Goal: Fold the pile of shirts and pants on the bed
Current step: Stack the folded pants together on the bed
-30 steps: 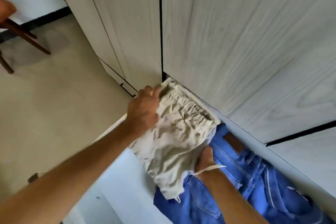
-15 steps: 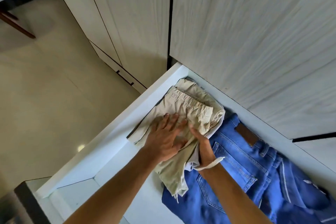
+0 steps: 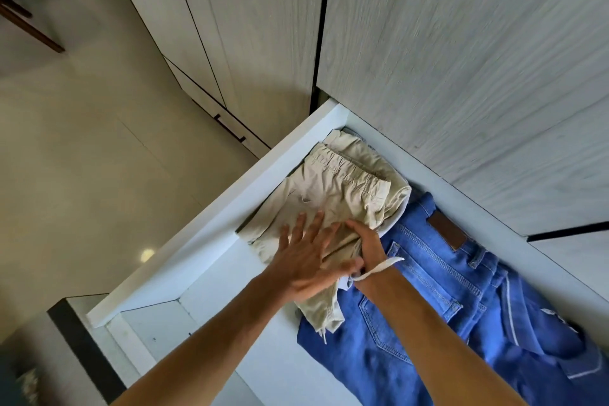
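Observation:
Folded beige shorts (image 3: pixel 342 188) with an elastic waistband lie in the far corner of a white surface (image 3: pixel 263 359). My left hand (image 3: pixel 306 260) rests flat on their near part, fingers straight and spread. Just to its right, my right hand (image 3: pixel 369 244) lies edge-on against the shorts with its fingers pointing away from me. A beige drawstring (image 3: pixel 382 269) crosses my right wrist. Blue jeans (image 3: pixel 435 277) with a brown leather patch lie to the right, partly under the shorts and under my right forearm.
A raised white rim (image 3: pixel 211 224) borders the surface on the left. Pale wood-grain wardrobe doors (image 3: pixel 461 59) stand right behind it. Beige floor (image 3: pixel 82 158) spreads to the left, with a dark chair leg (image 3: pixel 33 31) at the far left.
The shorts went from held up in both hands to lying on the surface. My left hand has since slid toward me over them, and my right hand stays at their right side.

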{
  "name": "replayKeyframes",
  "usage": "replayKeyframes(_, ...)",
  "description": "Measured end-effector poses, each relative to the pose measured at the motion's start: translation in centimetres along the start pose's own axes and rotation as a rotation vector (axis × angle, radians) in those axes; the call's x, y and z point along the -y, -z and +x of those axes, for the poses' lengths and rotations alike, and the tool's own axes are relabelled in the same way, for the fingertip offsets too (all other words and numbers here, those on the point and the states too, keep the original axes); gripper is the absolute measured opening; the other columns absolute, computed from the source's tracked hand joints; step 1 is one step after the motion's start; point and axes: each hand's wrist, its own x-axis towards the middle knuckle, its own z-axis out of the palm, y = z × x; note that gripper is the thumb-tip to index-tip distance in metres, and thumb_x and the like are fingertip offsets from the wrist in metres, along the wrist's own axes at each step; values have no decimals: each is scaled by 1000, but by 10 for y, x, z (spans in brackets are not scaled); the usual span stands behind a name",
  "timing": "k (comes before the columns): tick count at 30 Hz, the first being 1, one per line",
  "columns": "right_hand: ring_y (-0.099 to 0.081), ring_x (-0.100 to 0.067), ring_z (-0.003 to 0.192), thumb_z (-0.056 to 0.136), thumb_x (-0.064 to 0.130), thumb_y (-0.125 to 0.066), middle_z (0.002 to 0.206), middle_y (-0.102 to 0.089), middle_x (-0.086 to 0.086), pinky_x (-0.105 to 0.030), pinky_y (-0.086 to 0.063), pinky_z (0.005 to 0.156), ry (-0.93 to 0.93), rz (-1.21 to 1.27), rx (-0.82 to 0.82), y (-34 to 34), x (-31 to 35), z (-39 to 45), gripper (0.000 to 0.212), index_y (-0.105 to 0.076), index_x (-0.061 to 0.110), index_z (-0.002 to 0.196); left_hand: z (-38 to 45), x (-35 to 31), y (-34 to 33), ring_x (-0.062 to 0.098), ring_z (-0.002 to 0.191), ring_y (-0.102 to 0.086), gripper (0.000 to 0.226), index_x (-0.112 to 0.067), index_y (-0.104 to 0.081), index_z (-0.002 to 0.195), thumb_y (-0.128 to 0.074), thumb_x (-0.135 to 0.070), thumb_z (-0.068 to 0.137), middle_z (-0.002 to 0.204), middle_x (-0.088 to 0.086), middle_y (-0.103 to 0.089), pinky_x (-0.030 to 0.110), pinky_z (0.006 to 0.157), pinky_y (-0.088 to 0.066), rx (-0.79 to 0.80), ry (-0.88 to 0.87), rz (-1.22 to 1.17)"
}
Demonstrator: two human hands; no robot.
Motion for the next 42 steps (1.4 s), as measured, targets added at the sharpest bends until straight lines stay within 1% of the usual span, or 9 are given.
replayKeyframes(4,-65,-26,63,95,27,-57,63,-68,-7,-33,-53,69,-89,-237,-49,-7,16,4,29,-68,9,75,-10,-24,-14,28,160,10,102,-42,3,163,-30,-95,82,175,-4,5,62,128,1,-113,24,-97)
replayKeyframes(10,-66,-35,118,94,51,-55,130,-69,-17,-42,-49,95,-46,150,86,24,9,-17,58,-70,7,129,4,-29,-33,38,155,-21,63,-41,-24,156,-54,-51,101,168,-1,-24,68,117,-28,-302,113,70)
replayKeyframes(14,-72,-23,95,103,45,-46,102,-78,-6,-36,-53,86,54,332,-127,31,-18,-38,40,-74,17,109,9,-52,-63,33,149,-41,64,-36,-42,156,-42,-29,93,164,0,-41,65,112,-40,-247,15,279)
replayKeyframes(17,-68,-25,114,108,37,-41,117,-76,-11,-41,-45,112,97,264,-203,29,-40,-51,38,-71,16,115,19,-58,-78,26,152,-38,61,-26,-49,155,-34,-35,96,164,1,-41,54,121,-29,-165,-38,384)
replayKeyframes(22,-71,-19,109,99,21,-58,115,-75,-3,-40,-54,103,311,-104,-474,34,-63,-74,25,-71,22,120,28,-60,-62,31,161,10,71,-22,5,166,-34,-40,109,175,2,12,59,125,-7,4,-27,459)
replayKeyframes(29,-63,-19,109,103,34,-55,119,-67,4,-33,-45,90,558,-745,-400,68,-122,-150,31,-59,22,131,-54,-31,-29,22,155,-29,77,-23,-20,166,-55,-36,99,168,0,-32,41,125,-26,-28,-288,84)
replayKeyframes(36,-65,-30,117,99,71,-32,130,-68,-5,-45,-55,94,503,-1261,-524,152,-200,-223,68,-65,20,130,-178,-9,-32,23,155,-27,66,-23,-22,164,-29,-58,109,171,3,-24,42,125,-23,354,-114,439)
replayKeyframes(39,-56,-20,130,94,78,-30,136,-62,7,-34,-41,109,300,-1172,-415,163,-214,-291,57,-61,42,126,-234,-15,-25,24,139,-49,77,-30,-45,151,-27,-81,96,154,-1,-51,43,113,-35,545,-187,534)
replayKeyframes(42,-47,-2,135,89,85,-35,143,-46,31,-15,-29,112,366,-1246,-172,161,-237,-351,37,-39,76,124,-263,-3,-20,25,126,-58,88,-30,-41,150,-43,-88,84,141,-2,-59,47,106,-43,413,-439,743)
